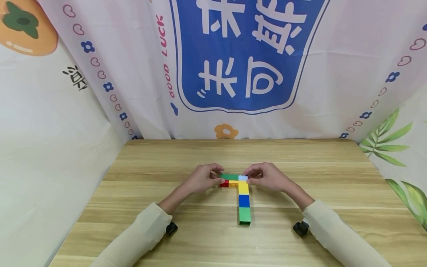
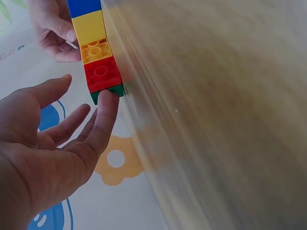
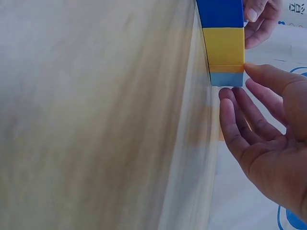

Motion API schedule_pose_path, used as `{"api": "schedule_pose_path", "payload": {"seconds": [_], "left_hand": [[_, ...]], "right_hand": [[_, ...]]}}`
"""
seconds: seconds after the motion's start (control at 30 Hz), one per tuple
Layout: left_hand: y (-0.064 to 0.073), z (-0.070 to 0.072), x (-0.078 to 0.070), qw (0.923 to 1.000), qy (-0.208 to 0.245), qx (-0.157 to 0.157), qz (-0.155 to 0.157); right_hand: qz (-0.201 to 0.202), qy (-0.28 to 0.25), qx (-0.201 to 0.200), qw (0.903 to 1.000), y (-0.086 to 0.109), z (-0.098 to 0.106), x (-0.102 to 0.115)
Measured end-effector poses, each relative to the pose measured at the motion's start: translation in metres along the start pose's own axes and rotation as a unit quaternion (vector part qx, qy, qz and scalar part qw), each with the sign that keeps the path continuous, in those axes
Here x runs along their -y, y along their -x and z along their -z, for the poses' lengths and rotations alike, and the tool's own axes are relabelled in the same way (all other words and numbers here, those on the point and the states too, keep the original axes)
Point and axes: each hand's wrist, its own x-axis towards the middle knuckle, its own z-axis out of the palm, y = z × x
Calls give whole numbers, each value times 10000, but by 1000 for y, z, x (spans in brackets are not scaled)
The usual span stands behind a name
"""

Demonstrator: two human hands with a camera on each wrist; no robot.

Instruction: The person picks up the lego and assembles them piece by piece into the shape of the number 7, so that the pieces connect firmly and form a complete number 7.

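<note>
Toy building blocks form a joined shape on the table. Yellow (image 1: 244, 188), blue (image 1: 244, 201) and green (image 1: 245, 215) blocks make a column toward me. A longer green block (image 1: 230, 177) runs left from a light blue block (image 1: 243, 178), with red (image 2: 101, 73) and orange (image 2: 96, 50) blocks along its near side. My left hand (image 1: 204, 178) is at the left end; one fingertip touches the green block's end, and the thumb stands apart in the left wrist view. My right hand (image 1: 269, 177) pinches the corner, thumb beside the yellow block, fingers at the light blue one.
The wooden table (image 1: 150, 163) extends around the blocks. A printed cloth (image 1: 143, 70) hangs behind its far edge. Small black devices sit at the left wrist (image 1: 171, 228) and right wrist (image 1: 301, 228).
</note>
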Motion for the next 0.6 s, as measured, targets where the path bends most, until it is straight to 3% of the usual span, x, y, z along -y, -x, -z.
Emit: {"api": "schedule_pose_path", "payload": {"seconds": [0.23,0.43,0.6], "left_hand": [[4,4,0,9994,-299,-7,-194],[13,10,3,9938,-915,-300,-560],[23,17,5,9879,-1295,-542,-659]], "right_hand": [[-62,72,-103,9999,6,3,1],[-130,284,-305,9990,19,9,1],[-132,582,-492,9970,37,19,-2]]}}
